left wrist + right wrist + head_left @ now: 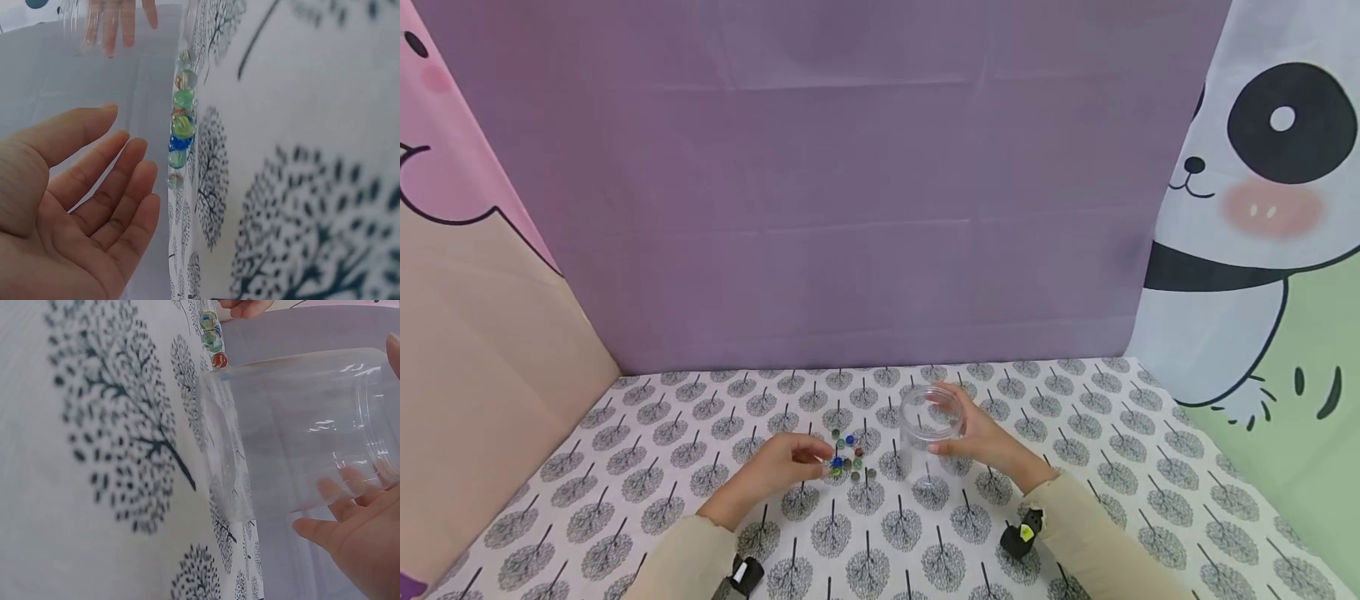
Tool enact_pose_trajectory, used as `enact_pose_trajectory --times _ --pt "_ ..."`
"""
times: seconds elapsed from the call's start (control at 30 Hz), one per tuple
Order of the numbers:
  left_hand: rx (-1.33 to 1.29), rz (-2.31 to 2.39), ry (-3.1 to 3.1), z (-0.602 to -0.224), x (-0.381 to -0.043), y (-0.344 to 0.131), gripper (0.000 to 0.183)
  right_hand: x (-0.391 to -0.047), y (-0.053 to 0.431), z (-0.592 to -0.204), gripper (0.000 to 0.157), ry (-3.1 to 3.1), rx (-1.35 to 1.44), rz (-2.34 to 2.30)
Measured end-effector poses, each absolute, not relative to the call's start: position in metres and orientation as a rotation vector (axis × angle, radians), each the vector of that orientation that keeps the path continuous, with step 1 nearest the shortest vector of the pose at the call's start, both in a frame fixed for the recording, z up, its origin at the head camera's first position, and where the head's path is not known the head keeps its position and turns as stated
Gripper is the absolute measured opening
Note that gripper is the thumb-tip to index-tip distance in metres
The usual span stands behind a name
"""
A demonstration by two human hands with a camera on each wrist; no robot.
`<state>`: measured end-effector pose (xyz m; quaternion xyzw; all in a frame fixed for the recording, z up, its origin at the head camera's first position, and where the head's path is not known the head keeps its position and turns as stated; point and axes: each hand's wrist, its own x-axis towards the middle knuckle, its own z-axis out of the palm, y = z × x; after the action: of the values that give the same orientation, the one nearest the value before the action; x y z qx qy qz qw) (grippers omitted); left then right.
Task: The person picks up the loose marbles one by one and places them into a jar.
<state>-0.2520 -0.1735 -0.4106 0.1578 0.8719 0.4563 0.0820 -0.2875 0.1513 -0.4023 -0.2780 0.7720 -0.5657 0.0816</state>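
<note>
White tree-print tabletop [925, 542]: round multicolour glass marbles [847, 463] may roll off if empty, loosely curved L hand [784, 462] bumps 'em, w/ R hand [988, 437] gripping clear cylindrical jar [287, 431].

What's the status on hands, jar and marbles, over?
Left hand empty, beside loose marbles. Right hand holding clear jar. No obstacle visible between jar and marbles.
</note>
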Motion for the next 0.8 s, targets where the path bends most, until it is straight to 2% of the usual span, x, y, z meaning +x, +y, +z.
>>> enact_pose_trajectory --times 0.43,0.8 --pt "0.474 1.455 2.488 -0.416 -0.257 -0.173 0.026 -0.288 0.15 -0.403 0.092 2.303 -0.846 -1.659" --pt "0.333 1.398 2.612 -0.418 -0.256 -0.166 0.019 -0.289 0.152 -0.404 0.092 2.33 -0.832 -1.625"
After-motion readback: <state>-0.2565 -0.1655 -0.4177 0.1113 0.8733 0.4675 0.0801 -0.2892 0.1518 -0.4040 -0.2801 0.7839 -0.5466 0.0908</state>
